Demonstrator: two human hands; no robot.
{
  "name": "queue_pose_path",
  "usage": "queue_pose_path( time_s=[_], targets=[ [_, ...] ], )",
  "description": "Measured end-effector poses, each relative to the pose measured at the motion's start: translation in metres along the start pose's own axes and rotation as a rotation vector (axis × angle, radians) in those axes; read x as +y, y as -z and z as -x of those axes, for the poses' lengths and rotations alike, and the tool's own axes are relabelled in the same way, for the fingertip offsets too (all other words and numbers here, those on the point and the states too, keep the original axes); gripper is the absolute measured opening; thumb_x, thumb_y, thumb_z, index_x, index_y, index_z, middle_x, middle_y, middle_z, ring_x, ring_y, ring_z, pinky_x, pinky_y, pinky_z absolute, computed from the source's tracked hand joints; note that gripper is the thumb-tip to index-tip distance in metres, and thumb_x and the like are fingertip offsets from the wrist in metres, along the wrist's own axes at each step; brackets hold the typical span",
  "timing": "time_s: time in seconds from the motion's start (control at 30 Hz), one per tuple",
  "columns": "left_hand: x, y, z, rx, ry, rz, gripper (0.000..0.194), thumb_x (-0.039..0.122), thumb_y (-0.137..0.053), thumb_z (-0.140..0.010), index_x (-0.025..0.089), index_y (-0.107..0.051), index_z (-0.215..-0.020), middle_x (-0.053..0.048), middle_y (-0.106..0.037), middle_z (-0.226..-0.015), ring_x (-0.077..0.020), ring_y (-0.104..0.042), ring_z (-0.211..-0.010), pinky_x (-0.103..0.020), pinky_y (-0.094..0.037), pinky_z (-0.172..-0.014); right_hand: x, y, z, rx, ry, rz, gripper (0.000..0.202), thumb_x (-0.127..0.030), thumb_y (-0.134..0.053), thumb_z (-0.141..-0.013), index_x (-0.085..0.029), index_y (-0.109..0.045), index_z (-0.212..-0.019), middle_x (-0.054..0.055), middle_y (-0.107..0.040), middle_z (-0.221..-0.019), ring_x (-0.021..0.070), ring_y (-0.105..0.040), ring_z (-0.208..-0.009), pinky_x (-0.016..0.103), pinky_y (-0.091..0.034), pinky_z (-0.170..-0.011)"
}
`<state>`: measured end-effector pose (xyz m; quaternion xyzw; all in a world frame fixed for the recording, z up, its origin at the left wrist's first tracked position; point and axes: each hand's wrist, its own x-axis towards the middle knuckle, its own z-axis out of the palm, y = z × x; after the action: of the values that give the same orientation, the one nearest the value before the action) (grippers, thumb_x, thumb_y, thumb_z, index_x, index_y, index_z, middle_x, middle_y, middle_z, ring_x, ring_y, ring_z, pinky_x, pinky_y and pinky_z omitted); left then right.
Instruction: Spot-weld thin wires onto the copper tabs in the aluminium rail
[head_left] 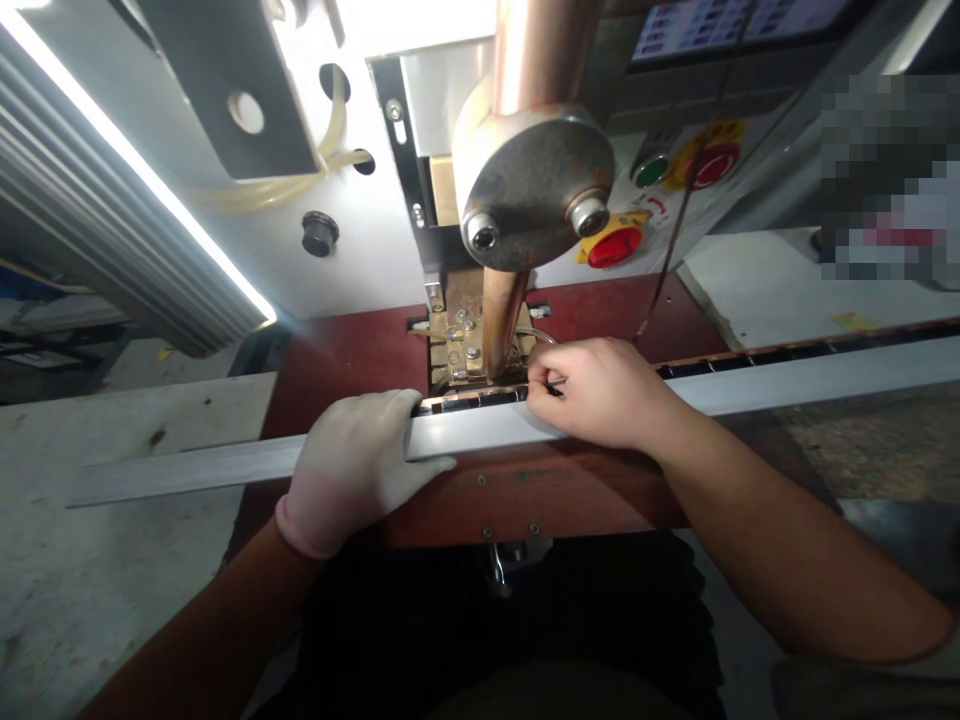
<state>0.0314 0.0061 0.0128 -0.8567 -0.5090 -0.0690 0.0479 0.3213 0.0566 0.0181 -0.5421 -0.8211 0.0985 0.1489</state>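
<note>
A long grey metal bar (pixel 810 378) lies across the machine's dark red table and reaches out past both sides. My left hand (pixel 352 462), in a white glove, is wrapped round the bar left of centre, its thumb along the near side. Behind the bar runs a dark segmented strip with a copper-coloured edge (pixel 476 401). My bare right hand (pixel 600 388) is closed in a pinch over this strip; a small dark bit shows at the fingertips, too small to name. Just left of those fingers, a copper rod (pixel 501 322) comes down to the strip.
Above the work hangs a thick copper column with a round bolted clamp (pixel 536 190). The machine panel carries a red rotary switch (pixel 615 244), a red emergency button (pixel 712 166) and a green button (pixel 650 171). A bright lamp strip (pixel 142 160) slants down on the left.
</note>
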Motion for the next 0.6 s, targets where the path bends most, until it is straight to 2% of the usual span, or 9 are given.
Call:
queue_pose_path(
  time_s=[0.4,0.6],
  targets=[
    [-0.01,0.0,-0.014,-0.067,-0.033,0.021,0.057,0.074,-0.064,-0.093,0.022,-0.067,-0.116,-0.01,-0.079,-0.107,-0.033,-0.074,-0.09,-0.046,-0.051,-0.078,0.004,0.004,-0.011,-0.014,-0.033,0.054,0.015,-0.033,-0.06,-0.084,-0.024,-0.072,-0.081,0.005,-0.078,-0.078,0.0223,-0.062,-0.069,0.035,-0.028,-0.062],
    [-0.007,0.005,-0.019,-0.126,-0.011,0.015,0.056,0.07,-0.069,-0.091,0.02,-0.067,-0.117,-0.011,-0.078,-0.107,-0.0339,-0.073,-0.092,-0.047,-0.052,-0.079,0.006,0.003,-0.01,0.005,-0.023,0.04,0.014,-0.033,-0.06,-0.083,-0.024,-0.071,-0.081,0.005,-0.077,-0.079,0.0218,-0.061,-0.068,0.036,-0.028,-0.061]
  ],
)
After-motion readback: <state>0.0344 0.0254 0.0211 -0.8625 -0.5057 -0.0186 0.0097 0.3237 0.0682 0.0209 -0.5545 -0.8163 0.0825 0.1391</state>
